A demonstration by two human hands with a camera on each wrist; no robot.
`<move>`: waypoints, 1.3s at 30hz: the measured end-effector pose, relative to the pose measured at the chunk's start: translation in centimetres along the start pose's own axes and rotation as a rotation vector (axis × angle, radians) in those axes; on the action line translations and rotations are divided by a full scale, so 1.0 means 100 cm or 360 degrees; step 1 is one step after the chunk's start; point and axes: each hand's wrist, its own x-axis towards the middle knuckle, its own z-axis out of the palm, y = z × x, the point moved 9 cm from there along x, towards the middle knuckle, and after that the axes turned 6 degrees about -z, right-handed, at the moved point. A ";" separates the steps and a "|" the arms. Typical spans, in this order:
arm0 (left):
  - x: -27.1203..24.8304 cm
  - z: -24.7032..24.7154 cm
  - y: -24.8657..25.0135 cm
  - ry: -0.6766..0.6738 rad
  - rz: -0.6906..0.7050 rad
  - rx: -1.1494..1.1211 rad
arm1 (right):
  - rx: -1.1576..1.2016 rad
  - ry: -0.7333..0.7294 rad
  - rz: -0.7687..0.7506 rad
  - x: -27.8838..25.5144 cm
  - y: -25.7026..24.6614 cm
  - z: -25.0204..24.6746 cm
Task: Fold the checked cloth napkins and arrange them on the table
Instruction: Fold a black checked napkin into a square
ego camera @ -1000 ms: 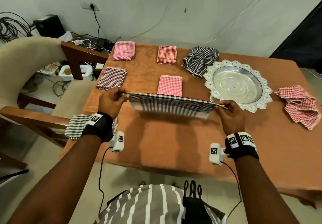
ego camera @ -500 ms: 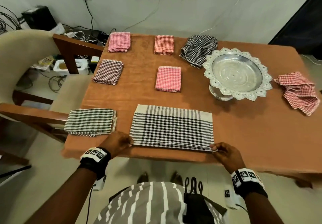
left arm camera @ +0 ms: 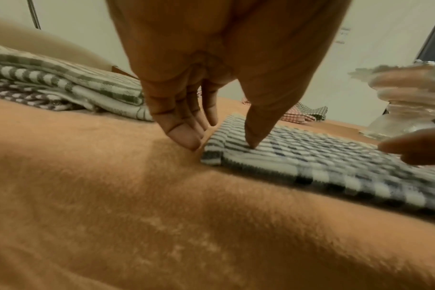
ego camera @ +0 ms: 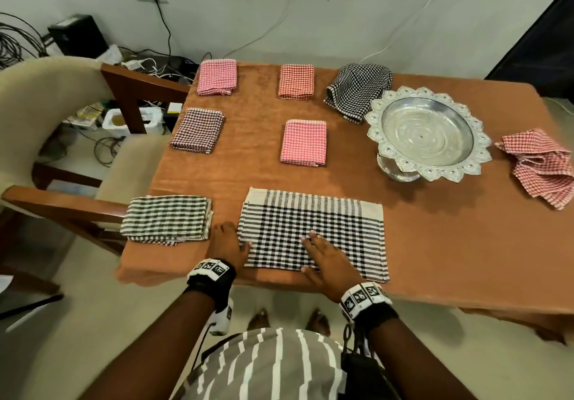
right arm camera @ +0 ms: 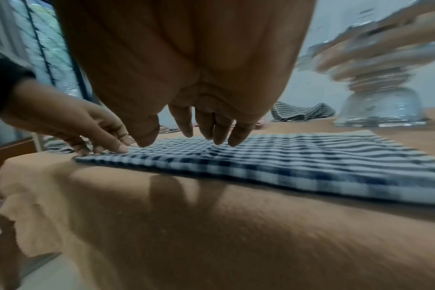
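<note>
A black-and-white checked napkin (ego camera: 313, 231), folded in half, lies flat at the near edge of the table (ego camera: 435, 244). My left hand (ego camera: 228, 244) is at its left edge. In the left wrist view its thumb presses the cloth (left arm camera: 311, 157) near the corner while its fingers (left arm camera: 184, 135) touch the tablecloth beside it. My right hand (ego camera: 326, 259) lies flat on the near middle of the napkin, fingers straight. In the right wrist view those fingertips (right arm camera: 221, 135) point down at the cloth (right arm camera: 286, 160).
Folded napkins lie around: green-checked (ego camera: 167, 219) at near left, maroon (ego camera: 198, 130), pink (ego camera: 217, 77), orange (ego camera: 296, 82), red-pink (ego camera: 303, 142). A crumpled black-checked cloth (ego camera: 357, 88) and a red one (ego camera: 540, 166) flank a silver pedestal tray (ego camera: 428, 132). A chair (ego camera: 62, 120) stands at left.
The napkin, held up in the air a second ago, now lies on the table. Both hands have let go of its near corners; the right hand slid left onto its middle.
</note>
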 end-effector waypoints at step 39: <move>0.059 -0.043 0.132 -0.0116 0.0152 -0.1090 | 0.0849 0.0695 0.0121 -0.006 -0.019 -0.061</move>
